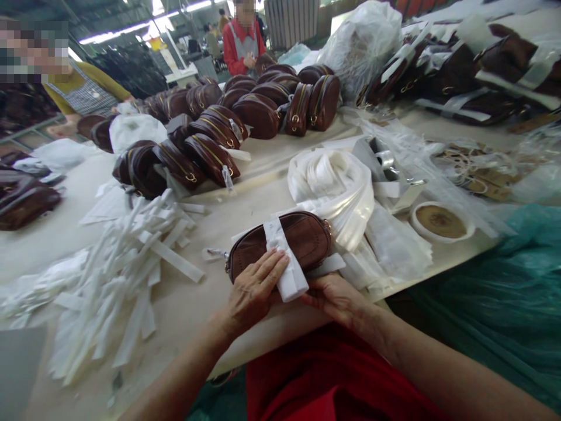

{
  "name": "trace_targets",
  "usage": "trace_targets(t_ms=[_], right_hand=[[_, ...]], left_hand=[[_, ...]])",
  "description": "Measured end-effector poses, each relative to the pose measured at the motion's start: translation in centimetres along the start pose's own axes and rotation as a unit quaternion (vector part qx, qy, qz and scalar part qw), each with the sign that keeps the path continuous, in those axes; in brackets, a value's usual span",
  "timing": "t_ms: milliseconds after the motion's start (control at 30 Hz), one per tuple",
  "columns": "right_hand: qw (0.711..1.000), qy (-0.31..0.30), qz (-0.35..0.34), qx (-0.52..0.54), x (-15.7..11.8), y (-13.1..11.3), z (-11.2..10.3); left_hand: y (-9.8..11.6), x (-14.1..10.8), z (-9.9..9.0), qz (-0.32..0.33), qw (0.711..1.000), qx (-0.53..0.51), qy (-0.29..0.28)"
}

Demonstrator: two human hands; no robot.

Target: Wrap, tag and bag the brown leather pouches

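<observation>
A small brown leather bag [248,254] with rounded ends lies on the table in front of me, tilted slightly. Around its middle runs a white paper strip [294,280], whose loose end sticks out past the near edge. My left hand [258,283] lies on the bag with fingers stretched out flat, fingertips pressing on the strip; its thumb is hidden. At the near right edge, my right hand [333,295] has its fingers curled under the bag beside the strip's end, partly out of sight. A plastic-wrapped zipper pull [215,253] hangs from the bag's left end.
Loose white strips [131,275] are heaped on the left. Several similar brown bags [214,155] stand in rows behind. To the right are a white plastic roll [328,175], a tape dispenser [388,169] and a round dish [440,222]. Two people work across the table.
</observation>
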State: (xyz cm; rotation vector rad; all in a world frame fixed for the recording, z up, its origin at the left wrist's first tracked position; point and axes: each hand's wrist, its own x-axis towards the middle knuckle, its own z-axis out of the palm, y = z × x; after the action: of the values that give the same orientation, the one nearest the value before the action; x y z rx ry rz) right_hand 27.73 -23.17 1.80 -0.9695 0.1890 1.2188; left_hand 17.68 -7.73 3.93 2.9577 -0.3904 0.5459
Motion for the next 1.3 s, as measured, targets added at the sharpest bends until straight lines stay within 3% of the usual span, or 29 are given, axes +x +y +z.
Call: trace_targets(t_ms=[133, 200, 233, 300, 333, 367, 500, 567, 700, 800, 900, 1033, 1300], right_hand=[[0.997, 0.038, -0.001, -0.073, -0.9, -0.7, -0.4], [0.976, 0.057, -0.065, -0.198, -1.9, -1.0, -1.3], [0.946, 0.073, -0.125, -0.290, -2.5, -1.0, -2.0], [0.841, 0.105, -0.243, -0.472, -3.5, -0.9, -3.3], [0.788, 0.113, -0.279, -0.537, -3.8, -0.7, -3.8], [0.754, 0.115, -0.293, -0.577, -3.9, -0.4, -4.1], [0.668, 0.081, -0.298, -0.677, -3.3, 0.9, -4.1], [0.642, 0.070, -0.318, -0.694, -2.8, 1.4, -4.1], [0.623, 0.014, -0.403, -0.670, -2.4, 1.9, -4.9], [0.564, -0.063, -0.503, -0.652, -2.7, 2.4, -5.3], [0.498, -0.102, -0.568, -0.647, -2.9, 2.9, -4.5], [0.440, -0.129, -0.587, -0.668, -3.6, 3.0, -2.9], [0.387, -0.119, -0.633, -0.660, -5.5, 1.0, -2.9]], left_hand=[[0.3, 0.0, 0.7, -0.017, 0.999, 0.012, 0.029], [0.4, 0.1, 1.0, -0.033, 0.998, 0.009, 0.045], [0.5, 0.1, 1.0, -0.038, 0.998, 0.005, 0.050], [0.6, 0.1, 1.2, -0.044, 0.997, -0.002, 0.056], [0.6, 0.1, 1.2, -0.045, 0.997, -0.004, 0.057], [0.7, 0.1, 1.2, -0.045, 0.997, -0.004, 0.056], [0.7, 0.1, 1.2, -0.050, 0.997, -0.001, 0.056], [0.7, 0.1, 1.2, -0.050, 0.997, -0.001, 0.054], [0.7, 0.1, 1.2, -0.048, 0.997, 0.003, 0.058], [0.6, 0.1, 1.2, -0.048, 0.997, 0.001, 0.060], [0.6, 0.1, 1.2, -0.044, 0.997, 0.004, 0.063], [0.8, 0.0, 1.5, -0.022, 0.997, 0.032, 0.066], [1.4, -0.5, 1.9, 0.016, 0.993, 0.098, 0.067]])
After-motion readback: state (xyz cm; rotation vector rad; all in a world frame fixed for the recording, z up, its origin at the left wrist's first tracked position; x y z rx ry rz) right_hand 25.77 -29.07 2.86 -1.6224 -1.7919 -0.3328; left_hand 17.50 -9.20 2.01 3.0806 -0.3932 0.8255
